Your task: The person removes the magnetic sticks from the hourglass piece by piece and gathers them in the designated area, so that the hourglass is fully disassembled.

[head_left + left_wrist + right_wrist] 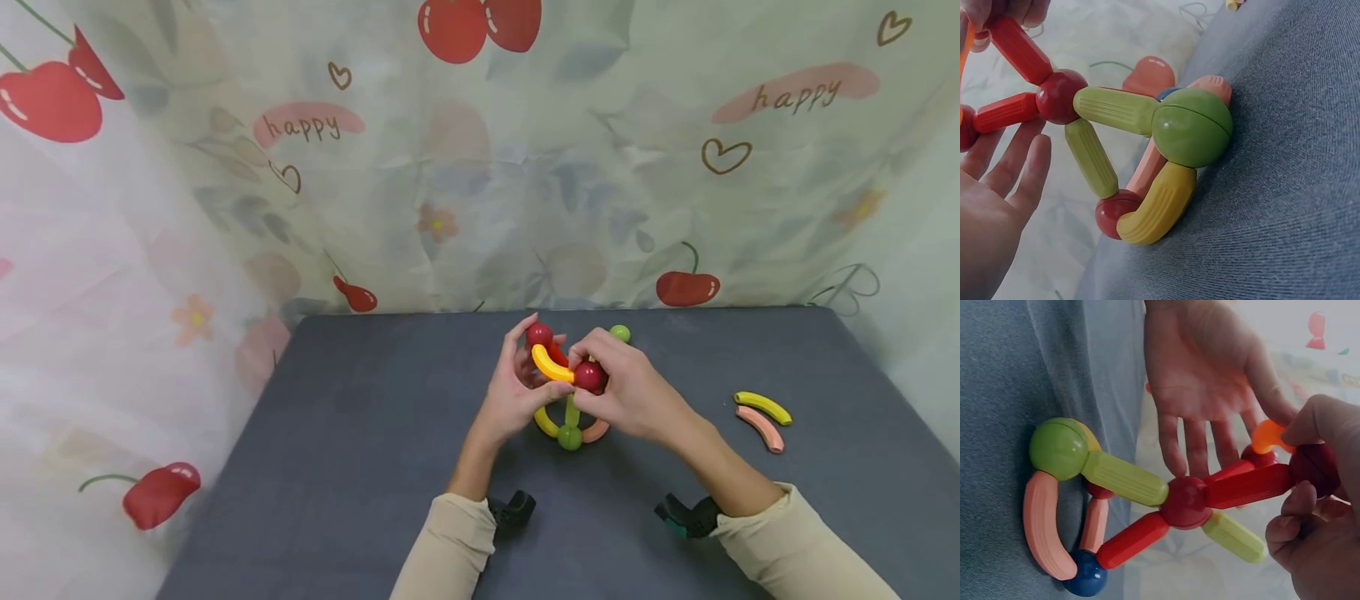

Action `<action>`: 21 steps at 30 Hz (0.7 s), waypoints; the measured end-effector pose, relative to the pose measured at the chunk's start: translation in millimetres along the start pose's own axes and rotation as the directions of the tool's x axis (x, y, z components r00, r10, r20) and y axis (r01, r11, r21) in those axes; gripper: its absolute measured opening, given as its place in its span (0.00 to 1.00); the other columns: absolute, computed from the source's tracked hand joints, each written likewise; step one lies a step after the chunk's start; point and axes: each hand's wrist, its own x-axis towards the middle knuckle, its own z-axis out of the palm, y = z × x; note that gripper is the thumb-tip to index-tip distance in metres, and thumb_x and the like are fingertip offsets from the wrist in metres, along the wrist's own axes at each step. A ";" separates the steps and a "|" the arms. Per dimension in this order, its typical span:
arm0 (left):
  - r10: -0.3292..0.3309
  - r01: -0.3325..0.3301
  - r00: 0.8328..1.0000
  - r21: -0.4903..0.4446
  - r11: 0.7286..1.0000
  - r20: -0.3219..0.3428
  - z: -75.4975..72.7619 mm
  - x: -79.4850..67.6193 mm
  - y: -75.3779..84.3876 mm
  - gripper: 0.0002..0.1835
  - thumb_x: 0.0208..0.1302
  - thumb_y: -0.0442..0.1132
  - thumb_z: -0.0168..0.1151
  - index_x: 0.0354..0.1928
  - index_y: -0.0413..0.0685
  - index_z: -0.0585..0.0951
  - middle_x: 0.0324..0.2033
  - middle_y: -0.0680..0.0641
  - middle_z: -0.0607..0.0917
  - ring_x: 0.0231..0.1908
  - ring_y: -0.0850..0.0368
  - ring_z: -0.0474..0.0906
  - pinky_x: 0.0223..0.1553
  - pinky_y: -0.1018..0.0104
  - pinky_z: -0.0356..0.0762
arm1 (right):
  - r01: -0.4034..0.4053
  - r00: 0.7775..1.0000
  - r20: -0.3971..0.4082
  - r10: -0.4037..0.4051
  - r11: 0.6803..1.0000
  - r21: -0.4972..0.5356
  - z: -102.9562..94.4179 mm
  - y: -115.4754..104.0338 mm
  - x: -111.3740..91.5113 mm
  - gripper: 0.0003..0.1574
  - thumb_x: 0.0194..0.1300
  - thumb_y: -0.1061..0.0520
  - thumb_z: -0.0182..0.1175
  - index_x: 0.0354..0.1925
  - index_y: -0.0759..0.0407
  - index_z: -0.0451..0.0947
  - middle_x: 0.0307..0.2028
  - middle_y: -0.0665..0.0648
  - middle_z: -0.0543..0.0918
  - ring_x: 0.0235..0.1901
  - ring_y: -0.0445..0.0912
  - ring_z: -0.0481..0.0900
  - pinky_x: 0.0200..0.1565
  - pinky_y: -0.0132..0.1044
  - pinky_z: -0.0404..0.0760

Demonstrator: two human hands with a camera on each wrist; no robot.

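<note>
A structure of magnetic sticks and balls stands on the table, with a green ball [570,438] low at its near side. A red hub ball [1185,503] joins straight red and light green sticks above the base. My right hand [633,387] pinches a dark red ball [590,377] between thumb and fingers. From that ball a curved yellow-orange stick [551,367] runs up to another red ball [538,335]. My left hand [517,400] has its thumb against the curved stick, while its fairly straight fingers spread behind and beside the upper red ball.
Two loose curved sticks, one yellow [763,407] and one pink [761,429], lie at the right on the dark table [360,458]. Another green ball [620,332] shows behind my right hand. A printed curtain [517,208] hangs along the table's back edge.
</note>
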 end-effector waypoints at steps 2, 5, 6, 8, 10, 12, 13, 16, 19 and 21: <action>0.003 -0.003 1.000 0.012 1.000 -0.010 -0.1 0.6 -1.0 0.52 0.56 0.61 0.71 0.78 0.69 0.52 0.70 0.39 0.74 0.61 0.49 0.80 0.63 0.46 0.78 | -0.011 1.000 0.011 0.011 1.000 0.022 -0.2 0.9 1.0 0.17 0.55 0.68 0.68 0.40 0.53 0.77 0.40 0.49 0.77 0.35 0.40 0.74 0.32 0.29 0.82; 0.008 -0.007 1.000 0.023 1.000 -0.022 -1.6 0.6 -2.8 0.49 0.60 0.58 0.69 0.78 0.67 0.53 0.69 0.41 0.76 0.62 0.47 0.80 0.63 0.56 0.79 | -0.035 0.999 0.032 0.034 0.999 0.041 -0.1 2.3 1.3 0.15 0.56 0.68 0.66 0.39 0.53 0.78 0.41 0.50 0.77 0.35 0.40 0.75 0.33 0.30 0.83; 0.005 -0.005 1.000 0.019 1.000 -0.027 -2.1 0.4 -2.9 0.47 0.62 0.56 0.69 0.78 0.67 0.53 0.69 0.42 0.76 0.62 0.46 0.79 0.62 0.60 0.79 | -0.041 0.999 0.037 0.039 0.998 0.047 -0.1 2.5 1.4 0.14 0.57 0.69 0.65 0.39 0.53 0.78 0.41 0.50 0.77 0.35 0.40 0.76 0.33 0.30 0.83; -0.002 0.002 1.000 0.000 1.000 -0.030 -2.2 0.2 -2.8 0.43 0.68 0.50 0.65 0.79 0.65 0.54 0.69 0.41 0.76 0.63 0.44 0.78 0.60 0.64 0.80 | -0.053 0.998 0.040 0.051 0.997 0.059 -0.5 3.1 0.6 0.14 0.58 0.69 0.64 0.40 0.54 0.78 0.42 0.51 0.77 0.35 0.41 0.76 0.33 0.30 0.83; -0.017 0.016 0.999 -0.031 0.999 -0.044 -2.3 0.5 -1.6 0.37 0.73 0.44 0.60 0.78 0.65 0.56 0.69 0.40 0.77 0.64 0.42 0.78 0.59 0.68 0.80 | -0.067 0.997 0.039 0.065 0.995 0.068 -0.9 3.4 0.3 0.14 0.58 0.69 0.64 0.41 0.55 0.78 0.42 0.51 0.77 0.36 0.42 0.77 0.34 0.30 0.83; -0.041 0.037 0.997 -0.065 0.997 -0.067 -2.0 1.0 0.5 0.33 0.77 0.40 0.55 0.78 0.65 0.58 0.68 0.38 0.77 0.64 0.40 0.77 0.57 0.70 0.81 | -0.079 0.996 0.042 0.076 0.994 0.075 -1.0 3.5 0.5 0.14 0.58 0.69 0.64 0.41 0.55 0.78 0.42 0.51 0.78 0.37 0.42 0.78 0.35 0.30 0.84; -0.054 0.048 0.995 -0.082 0.996 -0.078 -1.6 1.4 1.8 0.31 0.78 0.39 0.54 0.78 0.65 0.59 0.67 0.38 0.78 0.65 0.39 0.77 0.57 0.70 0.81 | -0.085 0.996 0.043 0.081 0.994 0.075 -0.9 3.8 0.5 0.14 0.58 0.68 0.64 0.41 0.55 0.78 0.42 0.51 0.78 0.37 0.42 0.78 0.36 0.30 0.84; -0.103 0.088 0.989 -0.136 0.987 -0.106 -0.2 2.6 5.9 0.29 0.78 0.38 0.53 0.77 0.64 0.62 0.67 0.37 0.78 0.65 0.37 0.76 0.56 0.69 0.81 | -0.098 0.994 0.053 0.094 0.992 0.080 -1.0 4.1 0.5 0.14 0.58 0.68 0.64 0.42 0.55 0.77 0.43 0.52 0.78 0.38 0.43 0.79 0.37 0.30 0.85; -0.149 0.126 0.982 -0.189 0.974 -0.112 1.5 3.1 10.3 0.29 0.78 0.39 0.55 0.76 0.63 0.63 0.67 0.38 0.78 0.65 0.38 0.77 0.57 0.67 0.82 | -0.116 0.991 0.079 0.108 0.988 0.103 -0.9 4.2 1.0 0.14 0.59 0.69 0.63 0.42 0.56 0.76 0.43 0.52 0.77 0.38 0.43 0.79 0.36 0.30 0.85; -0.167 0.140 0.979 -0.216 0.966 -0.113 2.4 3.2 12.7 0.29 0.77 0.39 0.55 0.76 0.62 0.63 0.68 0.38 0.78 0.65 0.41 0.78 0.57 0.66 0.82 | -0.136 0.987 0.102 0.124 0.982 0.127 -1.0 4.0 1.7 0.14 0.60 0.69 0.62 0.42 0.56 0.75 0.41 0.53 0.76 0.35 0.44 0.78 0.34 0.30 0.83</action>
